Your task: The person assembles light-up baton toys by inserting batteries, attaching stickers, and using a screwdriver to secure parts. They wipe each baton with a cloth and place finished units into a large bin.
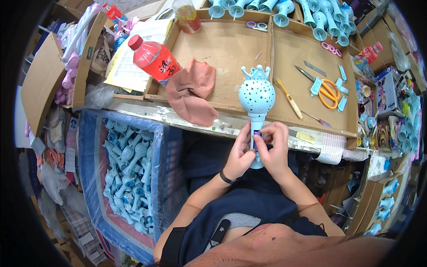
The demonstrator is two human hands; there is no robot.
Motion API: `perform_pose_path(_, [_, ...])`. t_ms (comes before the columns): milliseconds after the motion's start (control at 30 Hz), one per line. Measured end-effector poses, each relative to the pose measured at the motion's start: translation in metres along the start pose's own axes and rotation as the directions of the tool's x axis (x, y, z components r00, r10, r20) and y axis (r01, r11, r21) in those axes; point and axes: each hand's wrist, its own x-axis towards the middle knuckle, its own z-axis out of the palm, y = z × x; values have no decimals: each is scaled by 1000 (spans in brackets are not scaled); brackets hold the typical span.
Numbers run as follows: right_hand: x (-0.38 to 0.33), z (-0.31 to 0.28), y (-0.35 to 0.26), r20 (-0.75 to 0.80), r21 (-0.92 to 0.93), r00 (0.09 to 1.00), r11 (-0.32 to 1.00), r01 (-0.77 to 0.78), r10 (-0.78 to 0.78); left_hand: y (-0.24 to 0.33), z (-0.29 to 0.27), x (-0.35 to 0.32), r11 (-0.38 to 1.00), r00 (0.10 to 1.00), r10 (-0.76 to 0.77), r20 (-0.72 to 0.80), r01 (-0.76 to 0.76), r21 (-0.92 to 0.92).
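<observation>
Both my hands hold a light blue toy wand (257, 95) upright in front of me; its round head has star-shaped holes and a small crown on top. My left hand (240, 153) wraps the handle from the left. My right hand (272, 149) grips the handle from the right, fingers pressing a small purple piece (256, 134) on it. The bottom of the handle shows below my hands.
A cardboard tray (231, 44) on the table holds a pink cloth (192, 91), a red-capped bottle (153, 58), orange scissors (328, 92) and a yellow tool (289, 99). A plastic-lined bin (126, 164) of blue wands stands at my left. More wands (320, 18) lie at the back.
</observation>
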Motion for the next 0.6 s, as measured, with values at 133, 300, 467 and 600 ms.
perform_pose_path(133, [2,-2,5,74,94,986,983,-159,152,2,0,1,1000,1000,-8,4,7,25])
perform_pose_path(300, [6,-3,0,173,182,971,963,-197,166,0,-1,4,997,1000,4,10,-5,74])
perform_pose_path(467, [6,5,-4,128,218,977,956,-197,172,2,-3,6,995,998,-52,35,49,84])
perform_pose_path(600, [6,7,1,119,294,975,931,-217,190,6,-3,5,1000,995,23,92,-24,15])
